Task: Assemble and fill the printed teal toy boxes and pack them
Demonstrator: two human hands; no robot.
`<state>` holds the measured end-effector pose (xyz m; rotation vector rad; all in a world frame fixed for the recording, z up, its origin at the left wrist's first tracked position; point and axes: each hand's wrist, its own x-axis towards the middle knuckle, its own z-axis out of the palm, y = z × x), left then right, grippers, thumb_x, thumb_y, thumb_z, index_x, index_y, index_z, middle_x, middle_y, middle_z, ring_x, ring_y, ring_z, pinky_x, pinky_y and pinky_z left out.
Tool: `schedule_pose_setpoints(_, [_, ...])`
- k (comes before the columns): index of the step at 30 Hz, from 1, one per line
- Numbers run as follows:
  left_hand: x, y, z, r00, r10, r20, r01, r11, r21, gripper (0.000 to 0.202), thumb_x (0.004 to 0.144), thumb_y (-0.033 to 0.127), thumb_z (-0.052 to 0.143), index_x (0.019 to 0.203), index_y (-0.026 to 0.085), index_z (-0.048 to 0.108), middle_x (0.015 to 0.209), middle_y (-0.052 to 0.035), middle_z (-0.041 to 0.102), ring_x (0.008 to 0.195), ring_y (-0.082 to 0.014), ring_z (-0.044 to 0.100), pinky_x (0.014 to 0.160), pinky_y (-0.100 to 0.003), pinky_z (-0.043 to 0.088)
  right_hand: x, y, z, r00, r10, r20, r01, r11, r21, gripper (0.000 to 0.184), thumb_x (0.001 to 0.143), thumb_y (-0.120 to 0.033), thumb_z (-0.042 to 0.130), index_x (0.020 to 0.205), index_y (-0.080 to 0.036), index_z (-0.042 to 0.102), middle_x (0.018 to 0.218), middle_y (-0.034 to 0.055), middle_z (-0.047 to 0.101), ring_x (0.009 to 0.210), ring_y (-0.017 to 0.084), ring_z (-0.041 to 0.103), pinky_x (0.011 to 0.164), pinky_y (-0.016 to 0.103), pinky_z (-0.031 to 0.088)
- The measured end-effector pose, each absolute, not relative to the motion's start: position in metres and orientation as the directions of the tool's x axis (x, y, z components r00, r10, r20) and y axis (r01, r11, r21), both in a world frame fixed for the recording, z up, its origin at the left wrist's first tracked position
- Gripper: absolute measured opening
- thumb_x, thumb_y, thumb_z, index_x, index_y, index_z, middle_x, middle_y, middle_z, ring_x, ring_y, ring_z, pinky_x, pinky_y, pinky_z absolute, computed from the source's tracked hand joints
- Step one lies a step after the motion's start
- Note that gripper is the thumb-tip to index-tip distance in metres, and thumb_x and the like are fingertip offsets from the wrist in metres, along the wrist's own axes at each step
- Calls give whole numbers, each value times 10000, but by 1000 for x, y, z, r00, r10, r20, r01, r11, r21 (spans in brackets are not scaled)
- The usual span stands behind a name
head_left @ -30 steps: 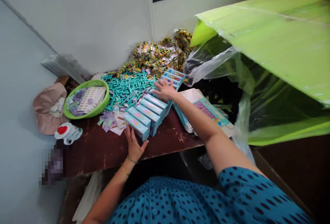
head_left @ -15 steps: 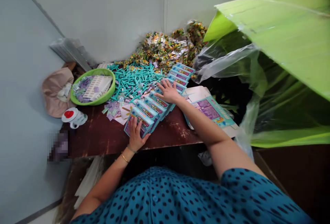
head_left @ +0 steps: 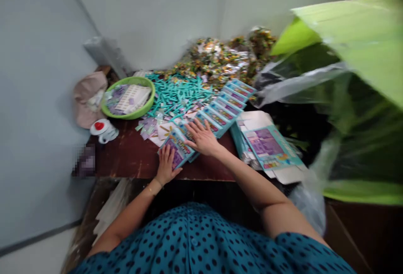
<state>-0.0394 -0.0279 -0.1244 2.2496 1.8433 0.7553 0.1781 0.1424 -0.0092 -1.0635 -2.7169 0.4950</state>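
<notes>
A row of small blue and purple printed boxes lies overlapped like stairs across the dark red table, running from near my left hand up to the far right. My left hand rests with fingers spread on the nearest box, at the low end of the row. Farther along, my right hand lies flat over the boxes, its fingers apart and covering part of their print. Beyond the row is a heap of teal plastic sticks, with small purple packets at its near side.
A green basin of packets and sheets stands left, beside a lidded mug and a pink cap. Shiny patterned wrappers pile against the wall. Flattened cartons lie right, near a large green plastic-lined box.
My right hand has slid down the row toward my left hand. The nearer boxes sit turned a little, and the whole view has shifted.
</notes>
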Motion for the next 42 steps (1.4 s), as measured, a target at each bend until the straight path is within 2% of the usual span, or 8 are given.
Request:
schedule_pose_setpoints(5, [-46, -39, -126, 137, 967, 216, 882, -218, 417, 961, 898, 781, 464, 1615, 162, 303, 1677, -244, 263, 1603, -403, 99, 1254, -675, 82, 204, 141, -6, -651, 725, 226, 633, 683, -366, 664, 1038, -572, 354, 1612, -238, 351, 1643, 150, 394, 1571, 368, 252, 1237, 677, 169])
schedule_pose_setpoints(12, [-139, 12, -84, -332, 887, 321, 860, 146, 488, 596, 1025, 491, 424, 1519, 159, 455, 1681, -179, 285, 1598, -294, 188, 1278, -539, 224, 336, 102, -38, -351, 833, 428, 732, 529, -429, 639, 947, -577, 498, 1567, -441, 422, 1479, 130, 566, 1365, 476, 528, 1057, 689, 467])
schedule_pose_setpoints(16, [-215, 112, -48, -485, 802, 350, 841, 317, 439, 732, 948, 499, 609, 1486, 30, 449, 1647, -278, 292, 1573, -386, 174, 1274, -581, 137, 379, 66, -68, -239, 872, 428, 782, 434, -447, 620, 848, -623, 572, 1462, -584, 492, 1223, 118, 682, 1144, 550, 635, 830, 755, 536])
schedule_pose_setpoints(19, [-244, 169, -27, -542, 795, 271, 805, 400, 438, 506, 919, 400, 674, 1229, 3, 633, 1448, -314, 526, 1463, -424, 336, 1226, -644, 169, 381, 47, -77, -218, 888, 404, 801, 399, -446, 573, 855, -638, 554, 1418, -533, 581, 1194, 129, 679, 1109, 533, 657, 833, 740, 558])
schedule_pose_setpoints(24, [-261, 169, 1, -513, 799, 314, 812, 332, 481, 211, 983, 196, 497, 948, 90, 677, 1198, -240, 674, 1210, -292, 566, 1122, -502, 416, 364, 41, -72, -274, 870, 410, 794, 446, -414, 526, 933, -582, 515, 1322, -271, 683, 1269, 167, 654, 1142, 460, 664, 907, 686, 566])
schedule_pose_setpoints(31, [-190, 29, 64, -256, 748, 612, 856, -118, 503, 154, 978, 341, 594, 901, 220, 651, 1268, -94, 690, 1356, -264, 556, 1197, -534, 405, 285, 33, 11, -356, 843, 404, 655, 533, -535, 530, 980, -497, 508, 1492, -361, 512, 1446, 136, 575, 1369, 409, 537, 1087, 656, 465])
schedule_pose_setpoints(36, [-84, -65, 106, -241, 910, 338, 328, -251, 911, 199, 916, 404, 722, 881, 218, 659, 975, -60, 759, 1019, -255, 740, 975, -510, 582, 208, 18, 95, -509, 781, 362, 600, 623, -501, 603, 887, -672, 618, 1392, -344, 612, 1365, 123, 644, 1454, 436, 429, 1189, 677, 296])
schedule_pose_setpoints(42, [-42, -85, 75, -322, 946, -39, 69, 65, 995, 346, 884, 506, 737, 987, 176, 736, 924, -56, 768, 842, -193, 721, 792, -319, 582, 186, 15, 82, -642, 716, 275, 350, 592, -726, 237, 1004, -439, 582, 929, -274, 734, 863, 40, 758, 841, 238, 698, 911, 440, 517])
